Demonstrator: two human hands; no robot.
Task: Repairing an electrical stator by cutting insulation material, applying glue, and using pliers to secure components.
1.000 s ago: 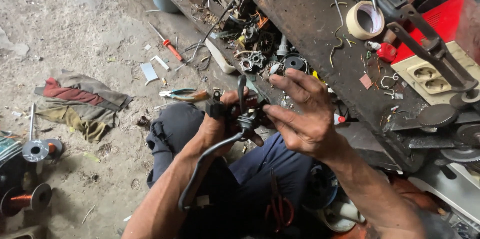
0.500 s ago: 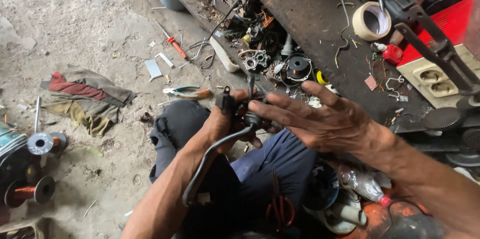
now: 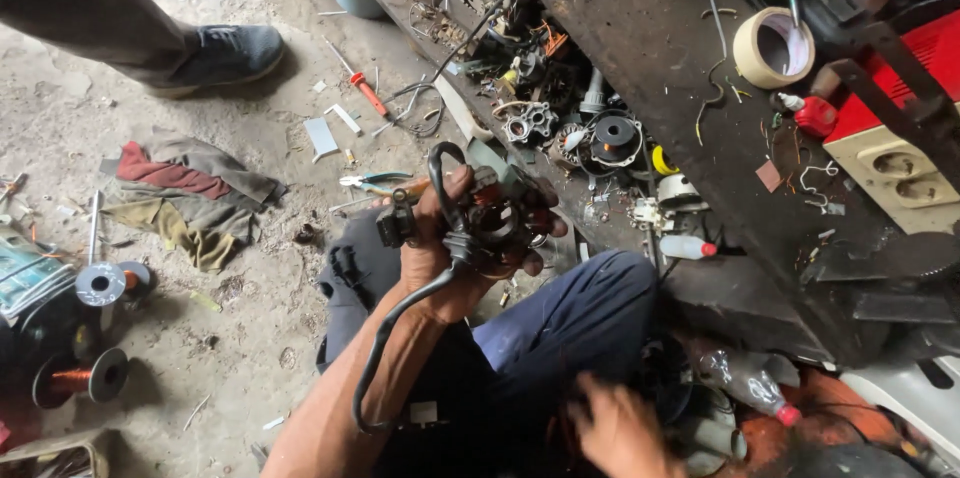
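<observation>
Left hand [image 3: 450, 258] clamped on a small motor [image 3: 500, 223], held up over the lap, cord [image 3: 400, 313] trailing down the forearm.

Looks dense and heavy for its size: rigid metal body, copper windings showing, probably greasy, so best gripped round the solid housing, never by the windings or the limp cord. Right hand [image 3: 620, 428] low at the frame's bottom edge, blurred, well apart from the left, can't tell whether holding anything. Crowded all round: bench [image 3: 640, 28] heaped with motor parts, tape roll [image 3: 772, 46], red screwdriver [image 3: 362, 88] and pliers [image 3: 375, 180] on the floor, rag [image 3: 190, 193] to the left, wire spools [image 3: 100, 283] beyond, someone's shoe [image 3: 225, 53] close by.
</observation>
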